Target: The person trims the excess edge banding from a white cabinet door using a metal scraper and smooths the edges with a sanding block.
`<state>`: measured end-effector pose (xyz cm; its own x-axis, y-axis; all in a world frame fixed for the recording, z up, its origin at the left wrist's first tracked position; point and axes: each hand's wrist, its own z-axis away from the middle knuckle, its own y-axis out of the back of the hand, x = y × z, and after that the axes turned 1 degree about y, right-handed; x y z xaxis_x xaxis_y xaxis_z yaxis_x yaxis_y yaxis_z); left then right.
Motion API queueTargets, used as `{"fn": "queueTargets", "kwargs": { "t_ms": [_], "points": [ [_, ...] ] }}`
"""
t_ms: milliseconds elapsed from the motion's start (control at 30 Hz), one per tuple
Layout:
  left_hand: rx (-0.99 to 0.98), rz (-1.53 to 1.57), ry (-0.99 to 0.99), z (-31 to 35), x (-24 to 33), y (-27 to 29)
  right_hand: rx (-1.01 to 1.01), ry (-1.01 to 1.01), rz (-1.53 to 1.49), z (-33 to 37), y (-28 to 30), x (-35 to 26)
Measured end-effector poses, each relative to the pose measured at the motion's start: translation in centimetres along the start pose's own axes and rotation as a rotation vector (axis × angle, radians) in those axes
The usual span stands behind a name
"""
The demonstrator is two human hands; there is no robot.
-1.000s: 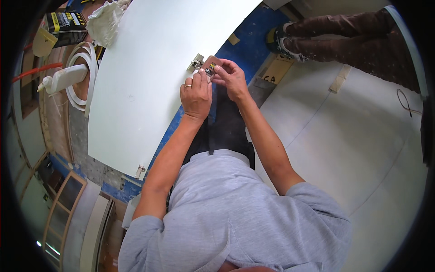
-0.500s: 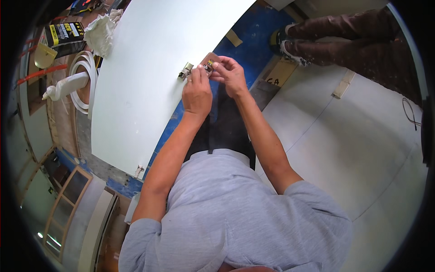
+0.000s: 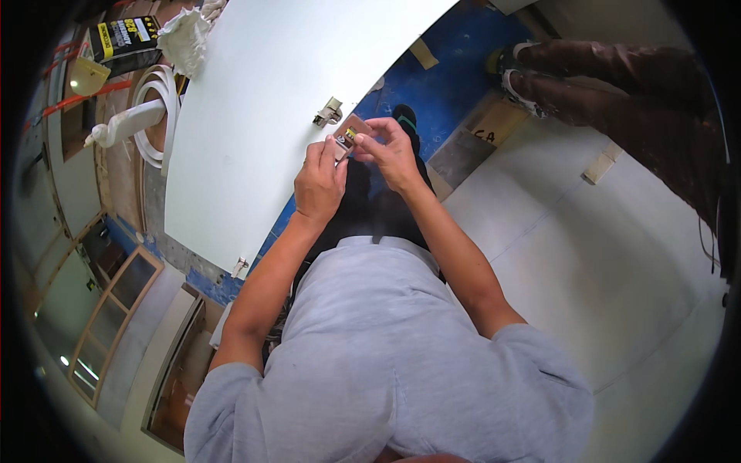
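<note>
Both hands are closed round a small flat brown piece [image 3: 354, 123] bearing silver and yellow bits; its exact kind is too small to make out. My left hand [image 3: 318, 184] pinches its lower left end. On its right side, the fingers and thumb of my right hand [image 3: 392, 157] grip it. Just beyond my hands, a metal cabinet hinge [image 3: 329, 112] sits at the edge of a long white panel [image 3: 231, 154]. Another hinge [image 3: 240, 268] is at the panel's near corner.
Left of the panel are a white nozzle bottle [image 3: 127, 125], a roll of white edging strip [image 3: 171, 108], a black tin [image 3: 123, 42], a yellowish scraper [image 3: 89, 76] and a crumpled white rag [image 3: 184, 42]. Another person's legs [image 3: 602, 89] stand at the far right, near a wooden offcut [image 3: 602, 163].
My hands have drawn back from the panel's edge with the brown piece, so the hinge now shows apart from my fingers. The whole view has shifted slightly.
</note>
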<state>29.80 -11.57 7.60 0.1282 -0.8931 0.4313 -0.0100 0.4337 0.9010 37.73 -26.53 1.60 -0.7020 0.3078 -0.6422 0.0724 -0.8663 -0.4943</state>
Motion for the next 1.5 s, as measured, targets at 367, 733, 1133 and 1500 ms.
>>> {"fn": "queueTargets", "kwargs": {
  "t_ms": [367, 733, 1133, 1500],
  "points": [
    [0.071, 0.004, 0.016, -2.3, -0.3, -2.2, 0.030, 0.032, 0.020, -2.8, -0.1, 0.3],
    [0.071, -0.080, -0.039, -2.3, -0.5, -3.0, 0.084, 0.071, 0.019, -3.5, -0.3, 0.1],
    [0.198, 0.019, -0.108, -2.4, -2.0, -3.2, 0.124, 0.123, 0.034, -7.4, 1.6, -3.1],
    [0.218, -0.040, 0.024, -3.1, 0.5, -4.4, -0.017, -0.006, 0.100, -11.7, 2.6, -6.4]
  ]
}}
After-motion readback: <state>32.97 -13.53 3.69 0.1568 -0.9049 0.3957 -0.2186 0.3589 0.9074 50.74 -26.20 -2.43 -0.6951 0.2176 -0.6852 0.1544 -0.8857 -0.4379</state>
